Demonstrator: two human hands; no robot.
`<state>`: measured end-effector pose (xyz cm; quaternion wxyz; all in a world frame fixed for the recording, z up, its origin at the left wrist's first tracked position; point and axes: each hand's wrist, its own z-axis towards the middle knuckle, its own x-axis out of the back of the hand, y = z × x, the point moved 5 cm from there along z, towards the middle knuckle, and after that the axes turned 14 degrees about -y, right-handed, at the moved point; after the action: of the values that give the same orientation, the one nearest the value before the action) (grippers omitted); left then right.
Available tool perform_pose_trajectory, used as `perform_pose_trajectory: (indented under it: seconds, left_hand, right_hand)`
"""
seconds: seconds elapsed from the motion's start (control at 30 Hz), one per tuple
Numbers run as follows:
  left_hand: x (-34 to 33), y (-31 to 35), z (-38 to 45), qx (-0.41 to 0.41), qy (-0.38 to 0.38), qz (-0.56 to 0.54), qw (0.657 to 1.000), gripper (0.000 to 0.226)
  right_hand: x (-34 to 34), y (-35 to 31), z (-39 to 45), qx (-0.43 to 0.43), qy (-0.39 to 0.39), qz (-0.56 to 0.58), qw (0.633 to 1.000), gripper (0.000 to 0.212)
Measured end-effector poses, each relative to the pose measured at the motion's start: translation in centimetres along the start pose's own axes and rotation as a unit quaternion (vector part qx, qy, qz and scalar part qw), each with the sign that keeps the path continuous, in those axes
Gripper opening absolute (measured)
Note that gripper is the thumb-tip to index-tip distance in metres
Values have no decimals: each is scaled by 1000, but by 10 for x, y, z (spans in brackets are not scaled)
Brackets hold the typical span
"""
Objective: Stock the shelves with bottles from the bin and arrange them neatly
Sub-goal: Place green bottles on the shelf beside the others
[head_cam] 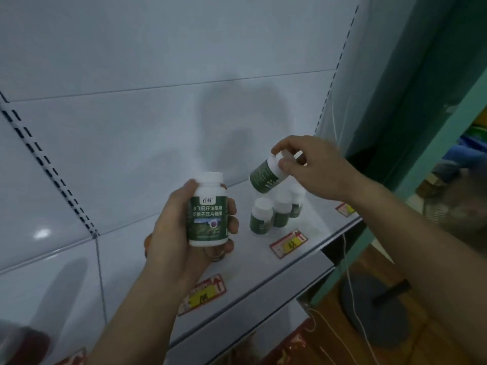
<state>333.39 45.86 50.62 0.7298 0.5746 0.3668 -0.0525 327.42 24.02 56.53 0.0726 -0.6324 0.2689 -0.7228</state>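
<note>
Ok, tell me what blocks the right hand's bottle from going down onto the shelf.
The right hand holds a tilted bottle by its cap, above three standing bottles on the shelf. Those three sit right under it, so straight down is blocked. Bare shelf shows beside them to the left and in front.

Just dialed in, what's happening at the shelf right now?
A person is stocking a white shelf. The left hand holds one green-labelled bottle upright. The right hand pinches a second bottle by its cap, tilted above three bottles already standing in a row.
</note>
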Motion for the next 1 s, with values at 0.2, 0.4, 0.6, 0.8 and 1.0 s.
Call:
perform_pose_trajectory:
  seconds: [0.2,0.4,0.6,0.8,1.0]
  left_hand:
    - [-15,-7,49,-40,49,-1,998,41]
    - [-16,-17,53,-62,107,1,992,41]
    - [-18,-19,53,-68,113,5,991,42]
    - [-18,-23,48,-71,121,5,990,42]
    - [-19,-29,51,-67,110,-18,991,44]
  right_hand:
    - [-10,36,71,55,-131,-13,990,19]
    - [-42,46,111,73,-244,-72,964,15]
    - [-59,50,124,72,-287,-117,948,16]
    - [-72,49,127,71,-319,-125,937,17]
    - [-74,53,119,70,-333,-121,933,26]
